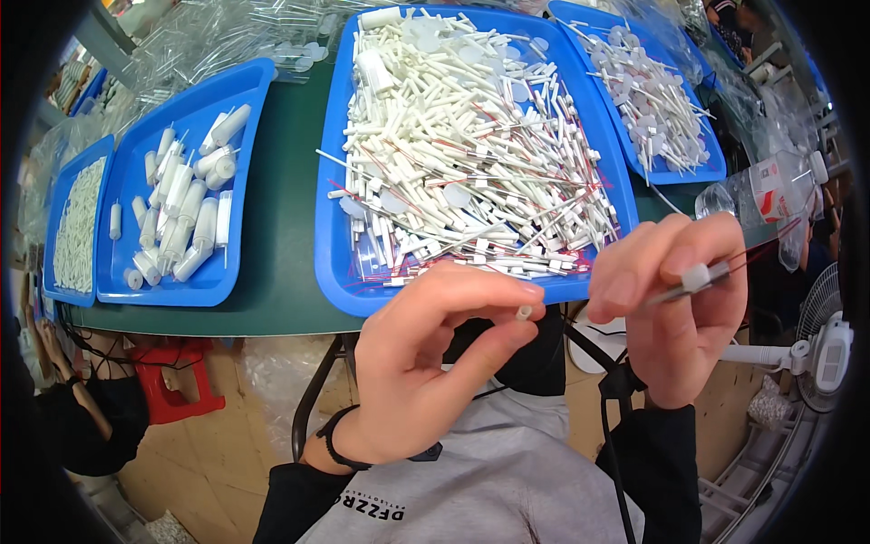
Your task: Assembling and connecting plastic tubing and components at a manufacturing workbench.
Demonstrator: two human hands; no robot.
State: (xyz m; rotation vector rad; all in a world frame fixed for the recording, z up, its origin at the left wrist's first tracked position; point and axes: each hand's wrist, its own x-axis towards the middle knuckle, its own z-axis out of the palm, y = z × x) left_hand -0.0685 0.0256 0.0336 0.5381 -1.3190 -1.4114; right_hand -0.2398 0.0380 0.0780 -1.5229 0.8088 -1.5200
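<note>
Between thumb and forefinger, my left hand (435, 354) pinches a small white tube (524, 313), its open end facing right. To the right and slightly higher, my right hand (680, 299) grips a thin metal rod with a white collar (696, 277); fine red wires trail from its right end, and its left tip is blurred. The tube and the rod are apart. Just beyond both hands lies a large blue tray (337, 272), heaped with white tubes (435, 118) and, toward its near side, metal rods with red wires (489, 231).
On the left, one blue tray (231, 272) holds white cylinders (190, 204) and a narrower one holds small white pieces (77, 227). Rods and translucent discs fill a tray (716, 172) at far right, near a plastic bottle (770, 190). A white fan (820, 354) stands right; a red stool (177, 381) sits lower left.
</note>
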